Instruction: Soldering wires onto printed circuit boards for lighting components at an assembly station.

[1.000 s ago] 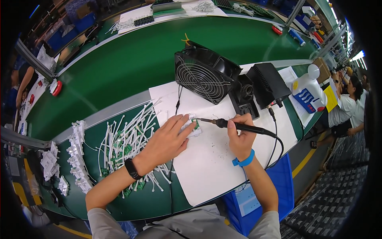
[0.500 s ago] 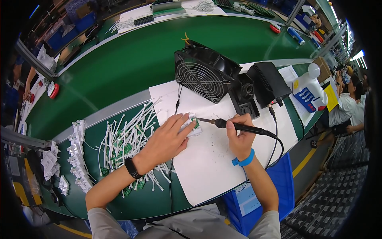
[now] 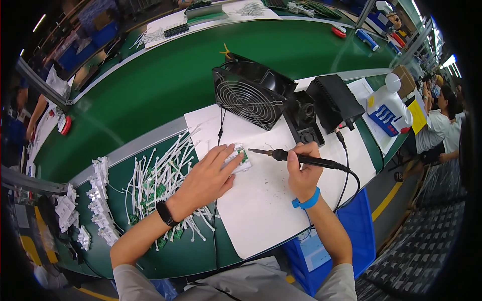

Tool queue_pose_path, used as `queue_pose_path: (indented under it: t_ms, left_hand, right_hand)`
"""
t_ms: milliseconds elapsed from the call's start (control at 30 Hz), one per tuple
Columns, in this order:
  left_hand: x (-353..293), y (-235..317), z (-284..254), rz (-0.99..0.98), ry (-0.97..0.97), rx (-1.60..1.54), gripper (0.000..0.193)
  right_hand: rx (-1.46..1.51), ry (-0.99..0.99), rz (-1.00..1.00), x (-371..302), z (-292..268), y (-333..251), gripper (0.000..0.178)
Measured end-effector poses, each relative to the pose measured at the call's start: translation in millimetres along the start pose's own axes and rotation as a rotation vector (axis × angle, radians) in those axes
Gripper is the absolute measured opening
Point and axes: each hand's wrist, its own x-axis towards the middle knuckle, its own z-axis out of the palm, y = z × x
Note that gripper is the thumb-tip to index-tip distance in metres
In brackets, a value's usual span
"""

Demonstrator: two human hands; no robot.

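My right hand [image 3: 305,170] grips a soldering iron [image 3: 316,161] like a pen, its metal tip pointing left. Close to that tip lies a small green circuit board [image 3: 244,156] in a white plastic housing [image 3: 244,167], flat on a white sheet [image 3: 261,210]. My left hand [image 3: 208,173] holds the housing down, fingers reaching over it and hiding its left part. Whether the tip touches the board is hard to make out. Left of this hand is a heap of white cables with green boards [image 3: 159,180], partly under my forearm.
A black fan [image 3: 250,95] stands behind the work. Right of it are a black iron stand [image 3: 306,123], a black power unit [image 3: 335,103] and a white bottle [image 3: 386,108]. White plastic housings [image 3: 99,200] line the left side. A blue bin [image 3: 354,231] sits below the table edge.
The whole view has shifted slightly. The iron's tip has drawn back a little from the board toward the right. My left hand remains on the housing.
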Motion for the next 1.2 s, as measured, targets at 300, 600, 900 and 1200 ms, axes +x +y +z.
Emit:
queue_pose_path:
  t_ms: [300, 600, 900, 1200]
  left_hand:
    - [2.7, 1.9, -3.5, 0.014, -0.032, 0.016, 0.057]
    - [4.3, -0.8, -5.8, -0.017, -0.04, -0.079, 0.062]
    - [6.3, 0.3, -6.2, -0.018, -0.037, -0.108, 0.06]
    - [5.8, 0.4, -6.8, -0.001, -0.03, -0.106, 0.059]
  right_hand:
    - [0.102, -0.005, 0.031, -7.1, -8.6, -3.5, 0.018]
    - [0.124, -0.102, 0.074, -5.5, -8.2, -4.4, 0.018]
    - [0.098, -0.084, 0.045, -5.4, -9.5, -4.2, 0.019]
    - [0.084, -0.119, 0.044, -6.2, -10.0, -2.4, 0.02]
